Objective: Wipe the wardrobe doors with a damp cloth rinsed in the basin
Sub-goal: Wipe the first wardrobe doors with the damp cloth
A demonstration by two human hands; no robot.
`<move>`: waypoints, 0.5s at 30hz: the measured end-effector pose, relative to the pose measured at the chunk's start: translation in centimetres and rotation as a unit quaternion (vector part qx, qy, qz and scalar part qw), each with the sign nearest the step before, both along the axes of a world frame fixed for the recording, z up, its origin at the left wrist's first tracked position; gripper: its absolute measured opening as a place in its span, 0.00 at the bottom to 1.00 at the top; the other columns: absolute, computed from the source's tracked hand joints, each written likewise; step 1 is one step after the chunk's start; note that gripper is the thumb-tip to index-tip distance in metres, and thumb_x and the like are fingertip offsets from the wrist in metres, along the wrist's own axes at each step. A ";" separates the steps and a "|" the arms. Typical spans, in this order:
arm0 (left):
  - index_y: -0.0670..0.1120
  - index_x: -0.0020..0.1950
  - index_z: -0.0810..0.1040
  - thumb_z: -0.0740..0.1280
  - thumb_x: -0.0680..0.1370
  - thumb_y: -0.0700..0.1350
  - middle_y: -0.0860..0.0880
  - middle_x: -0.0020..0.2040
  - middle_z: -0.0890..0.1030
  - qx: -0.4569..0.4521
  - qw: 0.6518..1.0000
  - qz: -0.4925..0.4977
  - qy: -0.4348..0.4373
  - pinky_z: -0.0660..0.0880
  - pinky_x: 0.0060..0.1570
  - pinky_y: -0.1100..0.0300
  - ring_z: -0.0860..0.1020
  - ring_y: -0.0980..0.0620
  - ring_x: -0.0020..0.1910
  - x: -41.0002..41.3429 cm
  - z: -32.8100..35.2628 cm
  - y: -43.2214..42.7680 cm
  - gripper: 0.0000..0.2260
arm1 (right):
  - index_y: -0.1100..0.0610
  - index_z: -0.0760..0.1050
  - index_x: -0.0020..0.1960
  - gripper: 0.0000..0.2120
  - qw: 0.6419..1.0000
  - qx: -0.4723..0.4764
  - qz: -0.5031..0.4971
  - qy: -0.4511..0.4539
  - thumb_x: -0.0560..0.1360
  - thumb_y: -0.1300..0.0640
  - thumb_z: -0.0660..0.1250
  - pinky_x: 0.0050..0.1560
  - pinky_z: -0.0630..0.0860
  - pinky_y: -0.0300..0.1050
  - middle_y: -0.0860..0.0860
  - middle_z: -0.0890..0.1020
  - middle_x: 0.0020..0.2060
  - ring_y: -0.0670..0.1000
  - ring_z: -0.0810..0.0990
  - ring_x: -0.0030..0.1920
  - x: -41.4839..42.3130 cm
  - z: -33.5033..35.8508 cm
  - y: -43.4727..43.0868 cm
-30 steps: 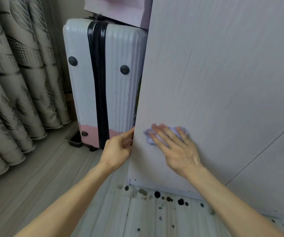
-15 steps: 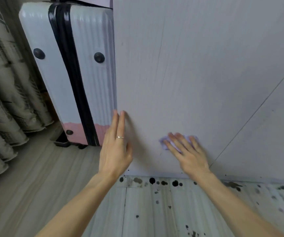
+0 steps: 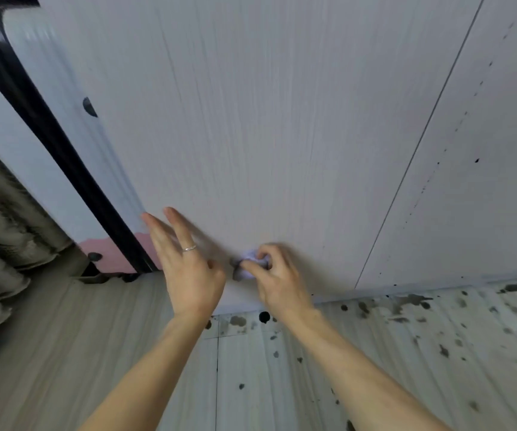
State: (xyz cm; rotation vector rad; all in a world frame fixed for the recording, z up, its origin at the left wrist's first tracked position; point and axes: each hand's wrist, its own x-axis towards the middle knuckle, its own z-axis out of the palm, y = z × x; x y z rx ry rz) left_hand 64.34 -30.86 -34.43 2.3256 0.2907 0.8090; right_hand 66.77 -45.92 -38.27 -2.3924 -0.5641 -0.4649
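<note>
Lilac cloth (image 3: 249,265) was bunched in the right hand's (image 3: 277,281) pinch low on the door (image 3: 251,119), likely for scrubbing; the left hand (image 3: 188,265), fingers straight and holding nothing, steadied near its edge.

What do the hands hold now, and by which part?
The right hand grips the cloth, bunched in its fingertips against the wardrobe door. The left hand holds nothing.

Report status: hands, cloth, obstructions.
Left hand open, fingers straight. Right hand grips bunched cloth low on wardrobe door. Suitcase close beside door's left edge.
</note>
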 end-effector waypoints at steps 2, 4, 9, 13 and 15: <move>0.58 0.77 0.27 0.66 0.72 0.28 0.55 0.74 0.22 0.014 1.000 0.004 0.006 0.56 0.76 0.52 0.30 0.55 0.77 0.1 -0.1 -0.2 0.55 | 0.33 0.69 0.45 0.11 0.999 -0.004 0.021 0.025 0.78 0.48 0.67 0.47 0.72 0.45 0.43 0.77 0.51 0.46 0.75 0.47 -0.3 -0.6 -0.4; 0.59 0.76 0.26 0.66 0.72 0.29 0.57 0.73 0.21 0.020 1.000 0.012 0.004 0.55 0.72 0.58 0.30 0.55 0.77 0.1 0.1 -0.2 0.56 | 0.37 0.71 0.44 0.11 1.000 -0.001 0.014 -0.002 0.77 0.52 0.68 0.50 0.73 0.47 0.43 0.82 0.47 0.45 0.78 0.48 0.0 -0.4 -2.7; 0.54 0.79 0.28 0.66 0.72 0.27 0.47 0.78 0.25 0.007 1.000 0.016 -0.007 0.59 0.59 0.75 0.31 0.48 0.79 0.9 0.0 -1.0 0.55 | 0.62 0.80 0.49 0.11 0.960 0.170 -0.212 -0.072 0.72 0.72 0.62 0.55 0.69 0.27 0.55 0.74 0.56 0.50 0.76 0.52 2.2 0.6 -11.7; 0.45 0.80 0.31 0.67 0.70 0.27 0.37 0.78 0.29 0.011 1.000 0.027 -0.002 0.44 0.69 0.78 0.34 0.38 0.79 1.4 -0.4 -1.1 0.53 | 0.61 0.77 0.50 0.13 0.913 0.272 -0.277 -0.126 0.71 0.72 0.59 0.42 0.77 0.37 0.46 0.69 0.57 0.42 0.78 0.47 3.0 -0.4 -10.0; 0.45 0.80 0.31 0.68 0.70 0.29 0.35 0.78 0.30 0.027 0.999 0.046 -0.005 0.46 0.79 0.54 0.34 0.37 0.79 1.6 -0.3 -1.4 0.53 | 0.67 0.75 0.53 0.12 0.923 0.315 -0.208 -0.070 0.74 0.73 0.57 0.48 0.79 0.42 0.36 0.68 0.54 0.37 0.77 0.51 2.1 -1.7 -6.9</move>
